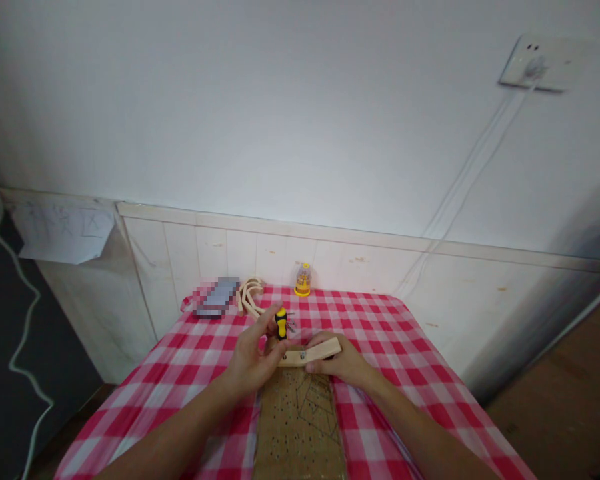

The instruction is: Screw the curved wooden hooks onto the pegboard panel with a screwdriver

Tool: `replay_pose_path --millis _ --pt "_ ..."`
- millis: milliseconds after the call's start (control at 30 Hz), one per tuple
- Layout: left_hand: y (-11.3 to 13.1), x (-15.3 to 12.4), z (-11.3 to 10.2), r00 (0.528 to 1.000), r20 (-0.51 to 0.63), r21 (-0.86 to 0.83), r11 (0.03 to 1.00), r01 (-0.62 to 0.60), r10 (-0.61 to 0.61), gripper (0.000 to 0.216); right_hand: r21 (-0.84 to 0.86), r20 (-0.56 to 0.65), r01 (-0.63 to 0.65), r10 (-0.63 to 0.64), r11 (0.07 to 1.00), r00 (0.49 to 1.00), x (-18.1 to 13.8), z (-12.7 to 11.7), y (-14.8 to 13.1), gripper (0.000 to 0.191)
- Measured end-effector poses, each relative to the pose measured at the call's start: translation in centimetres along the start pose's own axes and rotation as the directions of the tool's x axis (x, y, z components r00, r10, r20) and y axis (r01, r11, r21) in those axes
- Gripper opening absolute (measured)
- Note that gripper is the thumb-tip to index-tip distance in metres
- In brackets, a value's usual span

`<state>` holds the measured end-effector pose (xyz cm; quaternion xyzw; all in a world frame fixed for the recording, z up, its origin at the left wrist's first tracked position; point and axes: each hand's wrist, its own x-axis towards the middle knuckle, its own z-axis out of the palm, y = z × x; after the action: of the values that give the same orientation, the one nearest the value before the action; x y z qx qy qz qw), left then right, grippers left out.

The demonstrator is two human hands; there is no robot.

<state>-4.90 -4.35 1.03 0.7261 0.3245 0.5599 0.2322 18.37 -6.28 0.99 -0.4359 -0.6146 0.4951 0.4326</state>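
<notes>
In the lower centre, the right hand (349, 363) grasps a wooden piece (323, 350); the left hand (249, 360), grip unclear, meets its left end beside a yellow-and-black handle (281, 323). A container (303, 289), centre, has indistinct contents. Checked cloth (397, 363) spreads right to its edge.

Over left, a pale cord (39, 293) is snaking down beside a paper sheet (65, 233)! Thin cables (490, 157) are trailing from the wall socket (555, 63).

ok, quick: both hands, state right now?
Left hand: half-curled at the yellow-and-black screwdriver handle and the left end of the bent wooden piece; grip on either can't be told.
Right hand: closed, holding the bent wooden piece.
</notes>
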Motion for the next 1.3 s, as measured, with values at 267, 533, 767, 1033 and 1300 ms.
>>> replay_pose_path --millis 267,533,767,1033,1300 --pt "0.5 0.1 0.0 0.997 0.033 -0.01 0.997 0.073 -0.073 0.057 -0.062 0.047 0.073 -0.07 0.995 0.996 -0.2 -0.2 -0.6 0.049" --pt "0.7 0.2 -0.2 0.991 0.136 0.15 0.988 -0.038 0.017 0.019 -0.558 -0.188 0.325 -0.498 0.764 0.847 -0.4 -1.0 -2.0 0.05" --pt "0.5 0.0 0.1 0.976 0.17 0.067 0.987 -0.149 0.136 0.022 -0.848 0.059 0.455 -0.805 0.271 0.591 -1.3 0.6 -3.8 0.043" --pt "0.5 -0.1 0.0 0.972 0.165 0.072 0.981 -0.178 0.165 0.021 -0.822 0.037 0.434 -0.727 0.369 0.686 -1.6 1.4 -5.1 0.035" --pt "0.5 -0.1 0.2 0.977 0.16 0.084 0.984 -0.157 0.142 0.021 -0.633 -0.046 0.349 -0.484 0.691 0.874 -0.8 1.7 -6.7 0.03"
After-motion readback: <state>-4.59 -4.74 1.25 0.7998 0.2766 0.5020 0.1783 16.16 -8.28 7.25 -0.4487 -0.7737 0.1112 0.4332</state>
